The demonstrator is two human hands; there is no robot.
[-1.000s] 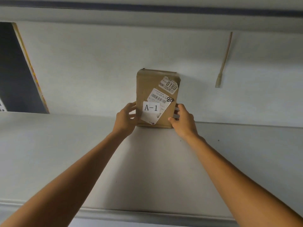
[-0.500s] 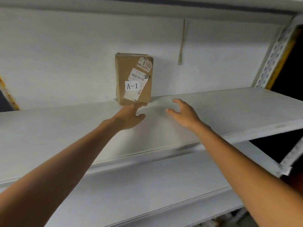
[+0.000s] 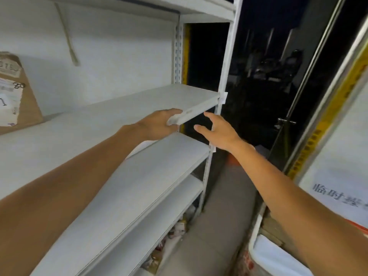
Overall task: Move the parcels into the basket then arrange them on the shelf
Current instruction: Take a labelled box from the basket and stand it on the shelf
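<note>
A brown cardboard parcel (image 3: pixel 23 100) with white labels stands on the white shelf (image 3: pixel 123 108) at the far left, leaning against the back wall and cut off by the frame edge. My left hand (image 3: pixel 157 124) is at the shelf's front edge, far to the right of the parcel, and holds nothing. My right hand (image 3: pixel 217 132) hovers just past the shelf's right end with its fingers spread and empty. Both hands are well away from the parcel.
Lower white shelves (image 3: pixel 159 172) run below, with several packages (image 3: pixel 173 238) on the floor under them. A glass door (image 3: pixel 286 122) and dark outdoors lie beyond the upright post (image 3: pixel 227 56). A white-rimmed container (image 3: pixel 255 232) sits bottom right beside a white sign (image 3: pixel 338 166).
Both hands let go of the parcel, which stays leaning on the shelf. My view and both hands swung right toward the shelf's end.
</note>
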